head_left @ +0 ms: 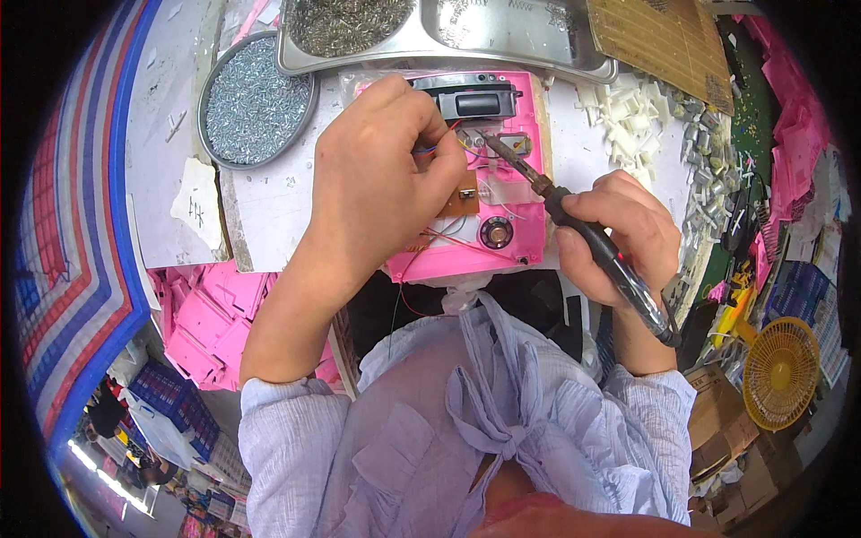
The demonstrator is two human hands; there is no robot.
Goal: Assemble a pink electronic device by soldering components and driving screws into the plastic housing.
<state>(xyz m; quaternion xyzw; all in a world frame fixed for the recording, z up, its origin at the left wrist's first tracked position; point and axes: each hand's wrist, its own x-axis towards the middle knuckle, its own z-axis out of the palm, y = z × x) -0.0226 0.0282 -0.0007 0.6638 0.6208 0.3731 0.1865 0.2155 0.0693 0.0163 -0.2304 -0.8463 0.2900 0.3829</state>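
A pink plastic housing (534, 193) lies in front of me with a black part (477, 105) at its far end. Over its left side, my left hand (372, 166) is closed in a pinch on thin wires, red and blue, whose ends its fingers partly hide. My right hand (623, 238) grips a soldering iron (587, 229) by its black handle. The iron's tip points at the wires inside the housing, just right of my left fingertips; contact is unclear. Below them are a brown circuit board (465, 204) and a small round speaker (496, 233).
A round dish of small screws (256, 103) stands at the left. Behind the housing is a metal tray (430, 56) of small metal parts. White plastic pieces (632, 125) and metal pieces (708, 161) lie at the right. Pink panels (211, 323) are stacked lower left; a yellow fan (780, 372) stands lower right.
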